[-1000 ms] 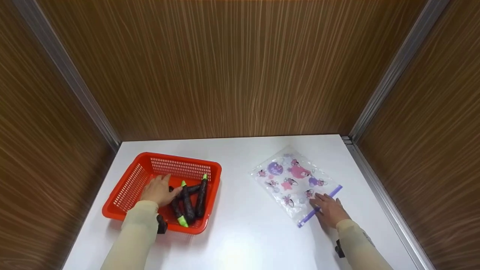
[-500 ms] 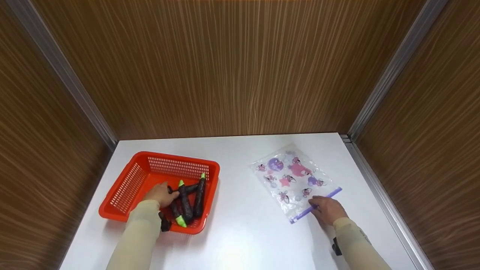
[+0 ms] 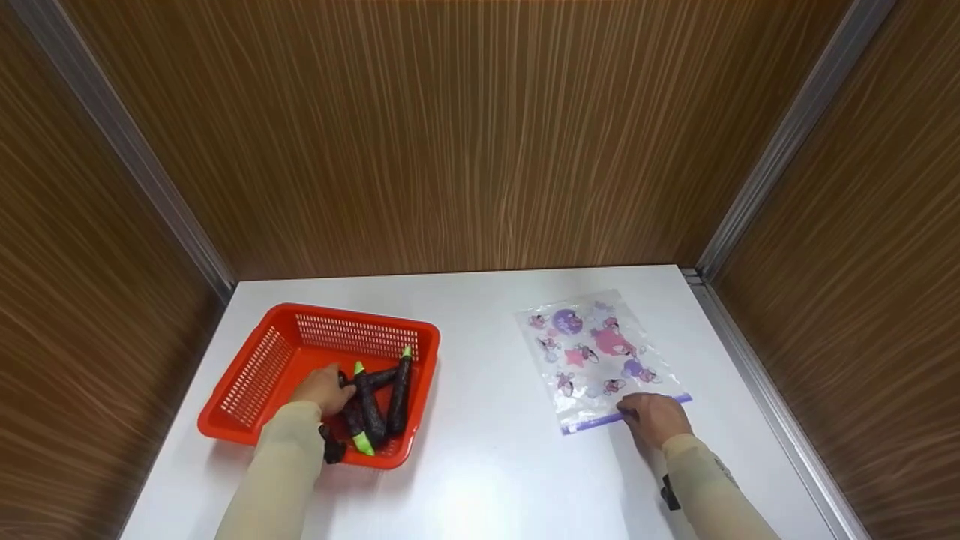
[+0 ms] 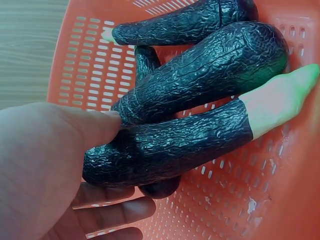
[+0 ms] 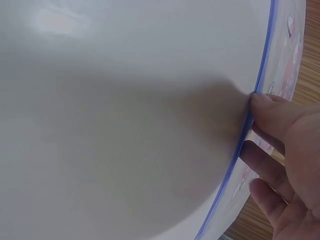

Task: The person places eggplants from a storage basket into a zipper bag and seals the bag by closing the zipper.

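Observation:
Inside the red plastic basket [image 3: 360,314] at left, my left hand [image 3: 319,390] grips an eggplant [image 4: 180,147], thumb on top and fingers underneath. This eggplant is dark and wrinkled with a bright green stem end. Other eggplants [image 3: 401,394] lie beside and partly beneath it. To the right, my right hand [image 3: 656,418] pinches the purple zip edge [image 5: 262,65] of a clear zip bag [image 3: 596,352] printed with pink and purple figures. The bag looks flat, its zip edge towards me; I cannot tell if the zip is undone.
Both hands work over a white table [image 3: 480,420]. A wood-grain panel [image 3: 465,142] stands along its back, with similar panels at both sides. A metal rail [image 3: 772,405] runs down the right side. White tabletop lies between basket and bag.
My right hand has taken hold of the bag's zip edge and turned the bag, making that edge nearly level. My left hand has closed on an eggplant it earlier hovered over.

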{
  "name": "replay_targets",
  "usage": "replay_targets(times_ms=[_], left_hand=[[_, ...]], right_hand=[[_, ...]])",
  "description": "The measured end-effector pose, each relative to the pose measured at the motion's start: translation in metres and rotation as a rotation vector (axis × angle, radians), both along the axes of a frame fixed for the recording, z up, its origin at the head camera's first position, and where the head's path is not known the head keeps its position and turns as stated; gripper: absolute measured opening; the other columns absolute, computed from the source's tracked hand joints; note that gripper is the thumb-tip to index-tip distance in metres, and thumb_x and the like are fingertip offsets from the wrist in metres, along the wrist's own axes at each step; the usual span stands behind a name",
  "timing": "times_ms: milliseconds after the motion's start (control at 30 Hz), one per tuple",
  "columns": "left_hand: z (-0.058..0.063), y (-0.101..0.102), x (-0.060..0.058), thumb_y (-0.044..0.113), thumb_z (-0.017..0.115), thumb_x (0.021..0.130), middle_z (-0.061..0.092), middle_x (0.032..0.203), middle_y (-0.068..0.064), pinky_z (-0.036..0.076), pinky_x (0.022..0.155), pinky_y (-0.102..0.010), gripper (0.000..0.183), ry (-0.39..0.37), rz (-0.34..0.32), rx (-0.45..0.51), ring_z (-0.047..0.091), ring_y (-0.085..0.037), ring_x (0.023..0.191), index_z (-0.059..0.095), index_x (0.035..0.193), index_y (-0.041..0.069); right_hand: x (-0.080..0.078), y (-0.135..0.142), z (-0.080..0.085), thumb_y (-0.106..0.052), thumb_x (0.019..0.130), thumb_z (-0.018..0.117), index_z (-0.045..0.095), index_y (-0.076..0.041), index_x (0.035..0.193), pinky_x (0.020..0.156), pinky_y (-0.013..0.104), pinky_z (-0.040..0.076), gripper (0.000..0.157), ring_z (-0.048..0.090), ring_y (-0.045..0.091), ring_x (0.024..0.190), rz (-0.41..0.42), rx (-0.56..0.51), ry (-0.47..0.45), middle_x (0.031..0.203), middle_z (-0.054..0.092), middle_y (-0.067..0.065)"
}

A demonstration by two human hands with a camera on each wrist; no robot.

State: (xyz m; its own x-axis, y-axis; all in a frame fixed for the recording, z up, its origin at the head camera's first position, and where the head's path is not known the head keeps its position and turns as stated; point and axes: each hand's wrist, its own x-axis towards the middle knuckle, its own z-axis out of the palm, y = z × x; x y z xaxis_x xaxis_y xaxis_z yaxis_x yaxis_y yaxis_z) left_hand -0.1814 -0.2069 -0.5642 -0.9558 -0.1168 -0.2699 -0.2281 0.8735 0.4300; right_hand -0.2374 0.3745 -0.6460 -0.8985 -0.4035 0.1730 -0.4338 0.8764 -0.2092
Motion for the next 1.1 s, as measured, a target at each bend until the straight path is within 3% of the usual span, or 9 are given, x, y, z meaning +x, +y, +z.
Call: replay_targets(times_ms=[467,667,900,1100], left_hand=[[0.009,0.002,0.005,0.027,0.061,0.087,0.054,0.113,-0.021,0.041,0.084,-0.055,0.052,0.06,0.02,-0.007,0.052,-0.035,0.101,0.043,0.127,-0.001],[0.014,0.0,0.006,0.028,0.063,0.086,0.055,0.108,-0.018,0.043,0.082,-0.053,0.051,0.074,0.044,0.009,0.053,-0.032,0.096,0.045,0.125,0.001],[0.02,-0.008,0.009,0.028,0.062,0.087,0.049,0.122,-0.023,0.037,0.089,-0.055,0.057,0.126,0.012,0.012,0.047,-0.037,0.11,0.041,0.131,0.0],[0.031,-0.01,0.014,0.031,0.061,0.087,0.044,0.129,-0.025,0.035,0.092,-0.055,0.062,0.163,0.003,0.026,0.042,-0.038,0.116,0.037,0.135,-0.001]], right_hand=[[0.004,-0.007,0.0,-0.019,0.073,0.076,0.072,-0.019,0.091,0.079,0.041,0.047,0.018,0.063,0.02,0.085,0.009,-0.008,-0.03,0.091,0.067,-0.002],[0.005,-0.009,-0.004,-0.018,0.076,0.074,0.073,-0.02,0.088,0.078,0.038,0.048,0.013,0.063,0.019,0.084,0.028,0.009,0.005,0.09,0.067,-0.003],[0.006,-0.01,-0.014,-0.013,0.078,0.07,0.071,-0.015,0.083,0.073,0.038,0.049,0.005,0.063,0.02,0.078,-0.002,-0.058,0.053,0.083,0.067,-0.002],[0.009,-0.011,-0.021,-0.005,0.076,0.069,0.068,-0.013,0.084,0.075,0.04,0.049,0.011,0.062,0.023,0.079,0.004,-0.081,0.076,0.083,0.065,0.0]])
